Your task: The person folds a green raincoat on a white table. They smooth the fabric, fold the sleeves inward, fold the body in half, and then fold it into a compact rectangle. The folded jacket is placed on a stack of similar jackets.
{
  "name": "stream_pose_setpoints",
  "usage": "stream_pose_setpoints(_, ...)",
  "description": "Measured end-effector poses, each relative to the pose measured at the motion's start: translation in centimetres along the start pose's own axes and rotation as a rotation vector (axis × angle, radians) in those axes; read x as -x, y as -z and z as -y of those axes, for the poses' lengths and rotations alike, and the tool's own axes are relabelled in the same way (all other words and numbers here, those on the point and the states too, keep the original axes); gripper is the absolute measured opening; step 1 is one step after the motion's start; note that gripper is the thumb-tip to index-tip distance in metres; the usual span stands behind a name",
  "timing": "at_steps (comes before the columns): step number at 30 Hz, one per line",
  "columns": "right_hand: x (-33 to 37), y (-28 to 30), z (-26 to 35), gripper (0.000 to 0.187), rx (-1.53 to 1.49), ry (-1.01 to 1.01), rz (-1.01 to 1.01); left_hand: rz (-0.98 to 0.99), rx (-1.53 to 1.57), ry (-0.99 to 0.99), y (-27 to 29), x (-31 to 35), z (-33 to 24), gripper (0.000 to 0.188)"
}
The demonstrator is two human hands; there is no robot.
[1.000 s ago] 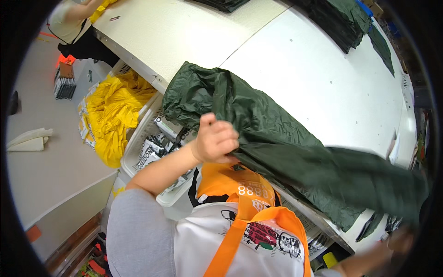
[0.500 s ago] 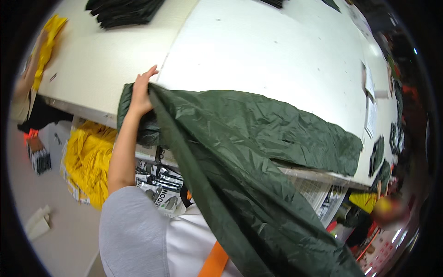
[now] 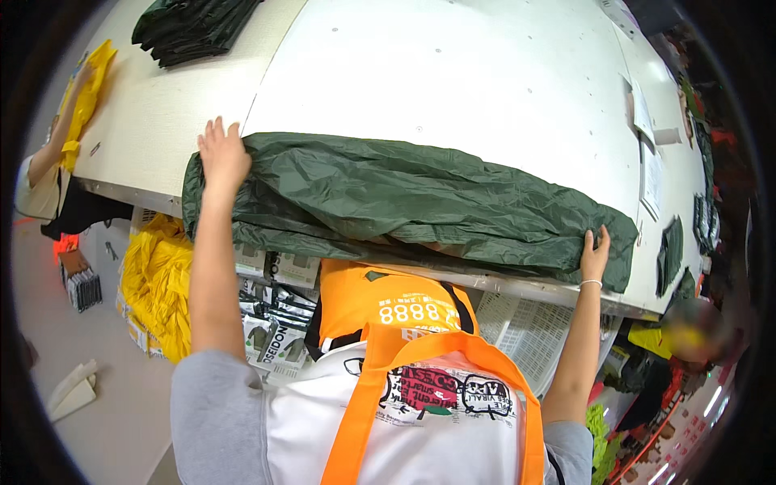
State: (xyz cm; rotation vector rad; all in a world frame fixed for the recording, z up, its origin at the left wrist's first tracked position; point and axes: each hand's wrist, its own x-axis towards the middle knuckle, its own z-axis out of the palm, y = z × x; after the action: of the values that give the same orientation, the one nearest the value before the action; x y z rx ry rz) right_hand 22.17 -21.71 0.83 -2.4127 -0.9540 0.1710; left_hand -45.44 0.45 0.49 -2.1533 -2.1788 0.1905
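Note:
A dark green garment of thin, shiny fabric point(image 3: 420, 190) lies folded into a long, wrinkled strip along the near edge of the white table point(image 3: 485, 73). Over its left end, my left hand point(image 3: 223, 158) rests with the fingers spread. At the right end is my right hand point(image 3: 594, 257), its thumb and a finger closed on the fabric; the other fingers are partly hidden. The lower edge of the garment hangs slightly past the table's edge.
A stack of folded dark garments point(image 3: 190, 31) lies at the far left. Yellow fabric point(image 3: 158, 287) and flat packages point(image 3: 279, 331) fill the space under the table. A co-worker's arm point(image 3: 56, 141) holds yellow fabric at the left. Papers point(image 3: 649, 178) lie at the right.
The garment's raised part has come down from in front of me onto the table. My right hand has come into view at the right end. My left hand has shifted slightly left.

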Motion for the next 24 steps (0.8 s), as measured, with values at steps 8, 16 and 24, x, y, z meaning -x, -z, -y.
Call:
stream_pose_setpoints(8, 3.2, -3.1, 8.5, 0.040, 0.655, 0.798, 0.135, 0.047, 0.114, 0.034, 0.3, 8.8, -15.1, 0.109)
stream_pose_setpoints(16, 2.7, -11.8, 1.4, 0.059, 0.473, 0.643, 0.252, -0.037, 0.218, 0.071, -8.6, 7.9, -14.8, 0.109)
stream_pose_setpoints(24, 0.3, -11.9, 0.6, 0.059, 0.245, 0.552, 0.282, 0.295, 0.068, 0.101, -3.1, 2.9, -17.1, 0.105)
